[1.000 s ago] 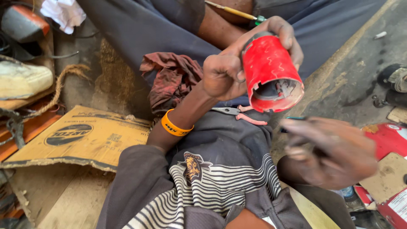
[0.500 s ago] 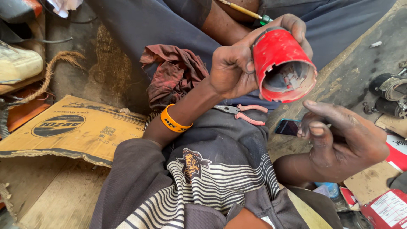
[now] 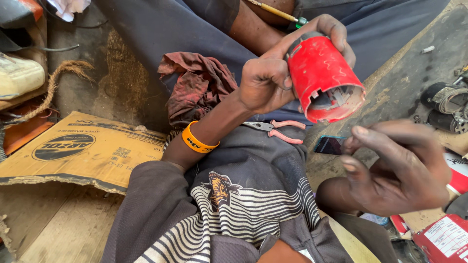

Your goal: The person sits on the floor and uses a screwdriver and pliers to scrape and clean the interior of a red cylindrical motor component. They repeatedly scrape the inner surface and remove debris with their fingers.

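My left hand (image 3: 273,80) is wrapped tight around a red cylindrical metal housing (image 3: 324,80), fingers curled over its far side and thumb pressed on the near side, holding it up over my lap with its open end tilted down toward my right. Inside the opening I can make out grey metal parts. My right hand (image 3: 399,168) hangs just below and to the right of that opening, empty, its fingers loosely spread and not touching the housing.

I'm sitting low on a gritty, dust-covered concrete floor (image 3: 390,92). On my lap, under the housing, lie pink-handled pliers (image 3: 280,130), and a dark phone (image 3: 329,144) rests on the floor beside my knee. A crumpled dark red rag (image 3: 195,90) sits against the leg of a person in front of me. A flattened brown cardboard sheet (image 3: 78,151) lies to my left, with a frayed rope (image 3: 53,87) beyond it.
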